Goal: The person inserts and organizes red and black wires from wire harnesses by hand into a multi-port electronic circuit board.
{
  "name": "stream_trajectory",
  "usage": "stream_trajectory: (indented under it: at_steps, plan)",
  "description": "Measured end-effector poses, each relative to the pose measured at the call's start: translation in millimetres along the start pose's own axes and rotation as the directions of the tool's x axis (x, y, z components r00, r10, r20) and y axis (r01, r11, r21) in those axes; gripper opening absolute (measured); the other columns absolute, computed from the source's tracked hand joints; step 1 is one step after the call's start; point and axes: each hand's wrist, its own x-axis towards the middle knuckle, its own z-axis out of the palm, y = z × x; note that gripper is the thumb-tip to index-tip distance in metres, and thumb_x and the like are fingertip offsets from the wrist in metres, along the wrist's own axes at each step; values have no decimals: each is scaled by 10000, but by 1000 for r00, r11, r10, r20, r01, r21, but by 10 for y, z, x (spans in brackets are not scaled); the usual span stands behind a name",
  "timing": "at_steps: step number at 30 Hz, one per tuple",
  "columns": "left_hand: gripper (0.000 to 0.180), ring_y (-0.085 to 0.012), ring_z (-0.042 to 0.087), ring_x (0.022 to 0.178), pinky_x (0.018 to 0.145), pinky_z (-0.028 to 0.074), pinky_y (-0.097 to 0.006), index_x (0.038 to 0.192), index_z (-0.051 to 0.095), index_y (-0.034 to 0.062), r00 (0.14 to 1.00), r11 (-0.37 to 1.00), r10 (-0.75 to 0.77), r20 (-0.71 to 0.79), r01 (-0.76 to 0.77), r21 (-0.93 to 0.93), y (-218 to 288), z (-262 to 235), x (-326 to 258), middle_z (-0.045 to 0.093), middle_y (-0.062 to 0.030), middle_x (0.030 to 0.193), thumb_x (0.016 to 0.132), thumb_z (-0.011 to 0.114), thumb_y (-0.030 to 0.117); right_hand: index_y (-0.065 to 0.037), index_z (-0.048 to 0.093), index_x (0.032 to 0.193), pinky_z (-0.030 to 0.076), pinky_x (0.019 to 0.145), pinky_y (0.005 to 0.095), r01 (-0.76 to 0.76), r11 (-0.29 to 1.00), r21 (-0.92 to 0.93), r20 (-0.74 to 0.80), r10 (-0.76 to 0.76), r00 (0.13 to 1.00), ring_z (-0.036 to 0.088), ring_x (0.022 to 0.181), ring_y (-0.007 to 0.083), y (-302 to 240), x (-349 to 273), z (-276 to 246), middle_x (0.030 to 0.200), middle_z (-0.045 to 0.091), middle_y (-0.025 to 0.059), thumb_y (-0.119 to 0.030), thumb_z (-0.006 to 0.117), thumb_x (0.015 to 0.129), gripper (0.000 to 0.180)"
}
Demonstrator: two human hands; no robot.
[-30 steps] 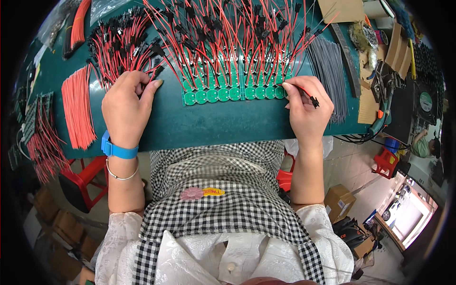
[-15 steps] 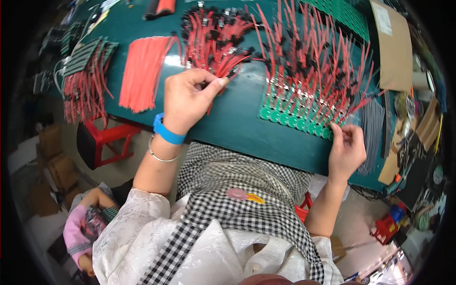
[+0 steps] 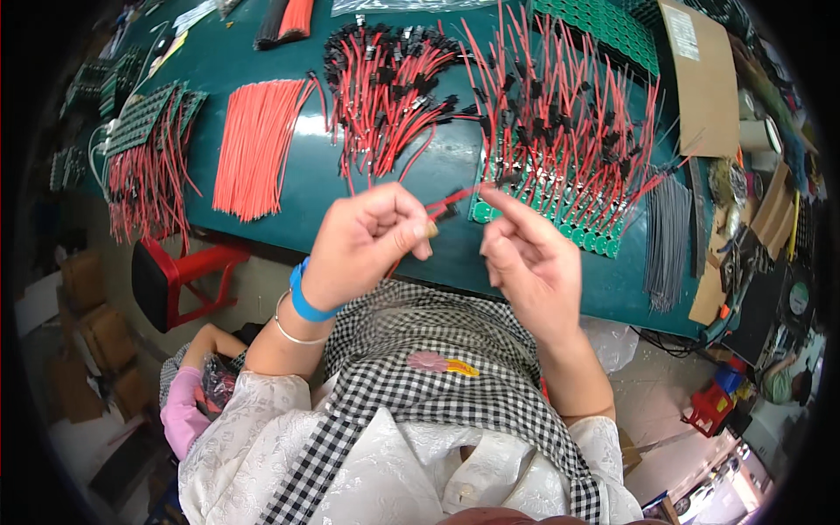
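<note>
In front of my apron, above the table's near edge, my left hand (image 3: 372,232) is closed in a pinch on a red wire lead (image 3: 455,199) with black parts on it. The lead sticks out to the right from the fingertips, and its far end is blurred. Close by, my right hand (image 3: 534,262) has its index finger stretched to that end, with thumb and other fingers apart from it; whether the finger touches the lead I cannot tell. Behind my left hand lies a pile of red leads with black connectors (image 3: 385,87). Beyond my right hand are green round circuit boards (image 3: 595,241) with red wires standing up.
Plain red wires (image 3: 258,149) lie in a bundle at left, beside wired green board panels (image 3: 140,118). Grey wires (image 3: 669,236) and a brown cardboard piece (image 3: 700,79) are at right. A red stool (image 3: 188,276) stands below the table's left edge; another person's pink sleeve (image 3: 184,402) shows lower left.
My right hand has left the near edge of the circuit boards and moved left to the lead. My left hand has drawn back from the pile toward me, with a lead in its fingers.
</note>
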Motion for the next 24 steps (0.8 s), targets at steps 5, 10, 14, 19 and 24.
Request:
stream_trajectory:
  at_steps: [5, 10, 14, 19, 24]
  plan:
    - [98, -38, 607, 624, 546, 466, -192, 866, 629, -10, 997, 963, 35, 73, -53, 264, 8, 195, -35, 648, -20, 695, 912, 671, 66, 41, 634, 1013, 365, 456, 197, 121, 981, 150, -112, -105, 988, 467, 550, 50, -5, 47, -49, 893, 620, 66, -135, 576, 995, 186]
    - [91, -51, 600, 638, 582, 475, -195, 849, 631, -20, 984, 929, 164, -67, -131, 347, 95, 93, -19, 646, -23, 694, 916, 655, 37, 19, 600, 948, 385, 456, 194, 298, 946, 131, -365, -233, 901, 520, 584, 75, -150, -174, -421, 816, 611, 73, -109, 583, 987, 135]
    - [72, -85, 641, 710, 644, 497, -209, 905, 630, -33, 948, 845, 266, -177, -141, 516, 0, -193, 217, 689, -59, 784, 944, 611, 25, 26, 595, 869, 457, 552, 208, 163, 769, -618, -426, -503, 752, 554, 632, 76, -70, -413, -799, 802, 595, 42, 56, 650, 876, 63]
    - [157, -60, 641, 694, 616, 507, -218, 1017, 702, -27, 894, 663, 394, -213, -116, 739, 132, -245, 453, 714, -54, 788, 884, 695, 55, 30, 610, 829, 438, 519, 211, 74, 504, -860, -284, -595, 752, 531, 565, 81, 43, -513, -915, 766, 592, 58, 48, 679, 844, 72]
    - [132, -59, 571, 571, 516, 451, -233, 956, 728, 5, 838, 622, 479, -261, -115, 774, 261, -277, 368, 678, -47, 687, 840, 736, 67, 47, 649, 869, 468, 552, 198, -159, 697, -699, -494, -311, 812, 590, 653, 57, 56, -546, -1132, 783, 649, 39, -31, 671, 894, 84]
